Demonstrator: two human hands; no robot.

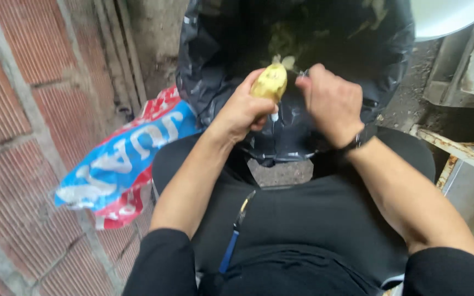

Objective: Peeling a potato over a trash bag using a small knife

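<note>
Head view, person seated, looking down over own lap.

One potato [270, 82], yellow, mostly peeled, held in the air over the mouth of one black bin bag [215, 71]. Long axis runs roughly along the view's up-down line, tilted slightly right at the top; far end points away from the body toward the bag's opening, near end sits in the palm.

Left hand [242, 109]: grip closed around the lower half of the potato, fingers wrapped from the left, thumb on the near side.

Right hand [330, 101]: grip closed in a fist on a small metal tool [303, 72]; only a glint of it shows at the knuckles, just beside the potato's upper right side. Kind of tool cannot be told. One dark wristband [357, 140] on this wrist.

Inside the bag: pale peelings [286, 41], count not readable.

Left of the bag, on the brick floor [23, 137]: one blue, red and white sack [122, 159], lying on its side, touching the bag.

One blue-handled tool [234, 241] rests on the lap.
</note>
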